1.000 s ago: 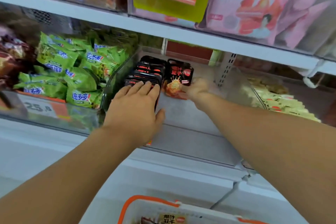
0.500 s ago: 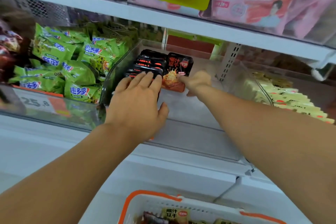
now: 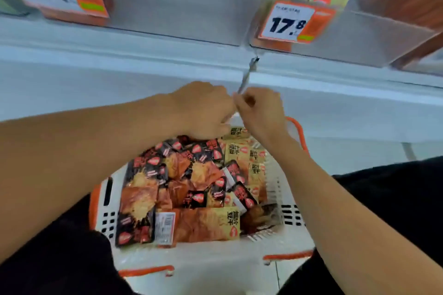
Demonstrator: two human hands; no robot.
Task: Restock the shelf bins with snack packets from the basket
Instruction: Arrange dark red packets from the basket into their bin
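A: Fingers? Start there.

B: Left hand (image 3: 203, 110) has its fingers curled down over the far end of the basket (image 3: 285, 235), knuckles up. Fingertips are hidden, so I can't tell if they have a packet. Right hand (image 3: 261, 110) fingers are curled too, touching the left hand; it may be pinching something small, but blur hides it. Call both undetermined.

A: Where's the stock?

B: Snack packets (image 3: 191, 179) are heaped in the basket, black-and-red ones on the left, beige ones (image 3: 242, 151) toward the far right. The basket sits low in front of the person, below the shelf (image 3: 143, 74). Two clear shelf bins are overhead, each with a price tag (image 3: 290, 23); the right bin (image 3: 383, 38) shows beige packets inside.

A: Step?

B: My read: pickup. Both hands are at the pile to gather the next batch.

A: Next move needs?

B: A firm grip on a few matching packets, lift clear of the basket wall, then up into the bin of the same kind. The heap is loose and slippery-looking, so packets could slide or drop on the lift.

A: Versus a second ago?

B: Then both hands were up in the middle bin, left flat on the row of black packets, right holding one at its end. Now both are down at the basket, and the view has tipped down with them.
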